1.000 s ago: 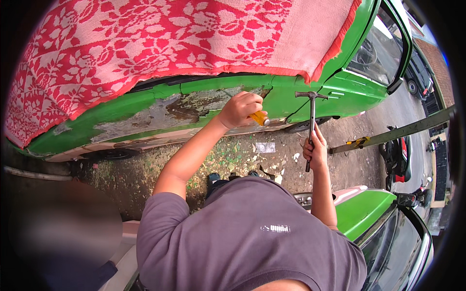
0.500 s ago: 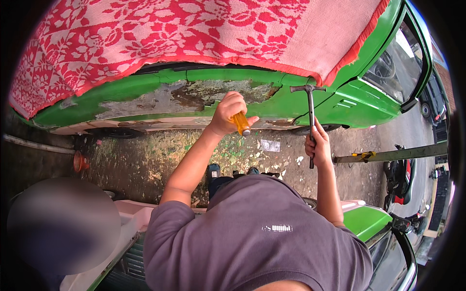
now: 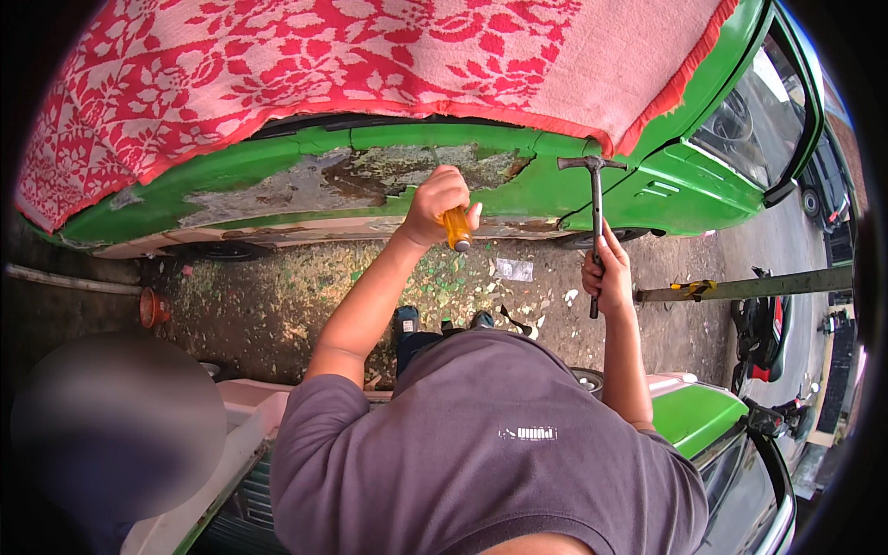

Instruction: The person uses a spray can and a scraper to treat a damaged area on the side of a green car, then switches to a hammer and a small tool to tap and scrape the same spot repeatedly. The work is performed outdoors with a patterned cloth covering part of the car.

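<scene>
My left hand [image 3: 437, 205] is wrapped round the orange handle [image 3: 457, 229] of a hand tool with a metal cap on its butt end. Its working end points at the car side and is hidden behind my fist, so its kind cannot be told. Beside it, the green car panel [image 3: 546, 190] has a rough patch of peeled paint and grey filler [image 3: 305, 190]. My right hand [image 3: 608, 277] grips a hammer [image 3: 597, 208] low on its dark handle. The hammer stands head up in front of the panel, to the right of the orange-handled tool.
A red and pink floral cloth [image 3: 351, 65] covers the car's upper part. Paint chips litter the ground [image 3: 277, 296]. Behind me stands another green vehicle [image 3: 694, 421]. A pole [image 3: 786, 289] runs at right, near a parked motorcycle [image 3: 766, 338]. A person [image 3: 120, 435] is at lower left.
Both hands keep their grips. The orange handle has shifted slightly up and left, and the hammer head has moved slightly up and right.
</scene>
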### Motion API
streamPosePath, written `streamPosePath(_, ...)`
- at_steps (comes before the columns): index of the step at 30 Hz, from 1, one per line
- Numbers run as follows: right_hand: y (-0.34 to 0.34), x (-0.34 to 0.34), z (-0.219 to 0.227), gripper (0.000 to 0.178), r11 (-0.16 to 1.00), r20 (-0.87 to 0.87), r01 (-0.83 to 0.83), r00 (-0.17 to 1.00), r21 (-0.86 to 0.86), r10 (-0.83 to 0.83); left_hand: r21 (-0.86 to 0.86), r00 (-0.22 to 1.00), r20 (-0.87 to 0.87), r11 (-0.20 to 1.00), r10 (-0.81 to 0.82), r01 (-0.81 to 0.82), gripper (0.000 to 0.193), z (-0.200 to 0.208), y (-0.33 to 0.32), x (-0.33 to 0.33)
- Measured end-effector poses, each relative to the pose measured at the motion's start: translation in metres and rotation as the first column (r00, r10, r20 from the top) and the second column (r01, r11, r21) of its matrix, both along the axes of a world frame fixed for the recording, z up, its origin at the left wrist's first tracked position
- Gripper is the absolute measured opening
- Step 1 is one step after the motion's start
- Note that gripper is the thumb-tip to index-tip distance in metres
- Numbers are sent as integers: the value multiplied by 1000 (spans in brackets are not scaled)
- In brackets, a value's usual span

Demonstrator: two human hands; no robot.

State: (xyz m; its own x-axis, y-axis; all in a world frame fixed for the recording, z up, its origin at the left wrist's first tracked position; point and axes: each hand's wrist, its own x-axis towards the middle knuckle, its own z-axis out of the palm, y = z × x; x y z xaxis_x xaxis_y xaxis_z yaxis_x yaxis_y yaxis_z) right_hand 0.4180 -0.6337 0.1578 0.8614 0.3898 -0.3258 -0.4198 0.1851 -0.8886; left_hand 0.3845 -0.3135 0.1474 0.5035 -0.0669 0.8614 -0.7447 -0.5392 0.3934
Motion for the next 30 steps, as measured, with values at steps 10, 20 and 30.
streamPosePath(10, 3, -6, 0, 49, 999, -7, -9, 1000, -40, 8, -8, 999, 33, 1000, -18, 18, 22, -3, 2, 3)
streamPosePath(20, 4, -10, 2, 47, 993, 86, -55, 994, -104, 64, -9, 999, 45, 1000, -14, 15, 23, 2, 0, 3)
streamPosePath(30, 3, -41, 13, 54, 943, 923, 102, 262, -316, 281, -34, 990, 8, 989, 144, -143, 24, 10, -13, 25)
